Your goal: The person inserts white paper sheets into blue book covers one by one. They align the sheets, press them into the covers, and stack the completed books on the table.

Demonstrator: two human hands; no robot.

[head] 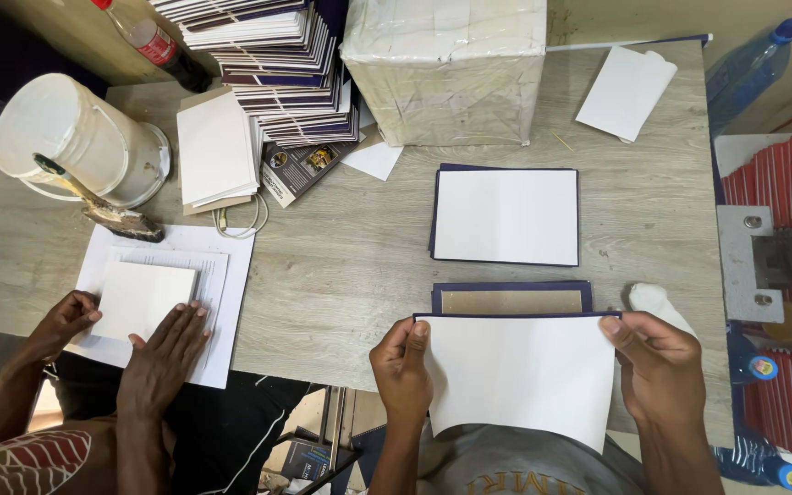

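My left hand (402,367) and my right hand (657,357) grip the two side edges of a white sheet (520,376) with a dark blue top edge, held over the table's near edge. Just beyond it lies a dark blue cover (511,298) showing a brown board panel. My right hand also has a white cloth (657,302) tucked behind it. Farther back rests a finished dark blue cover lined with white paper (506,216).
A co-worker's hands (162,353) press a white pad (139,298) on paper sheets at left. A white bucket (75,137) with a glue brush (103,206), stacked booklets (277,64), a wrapped box (446,69), loose white cards (625,92) and a blue bottle (744,64) surround the work area.
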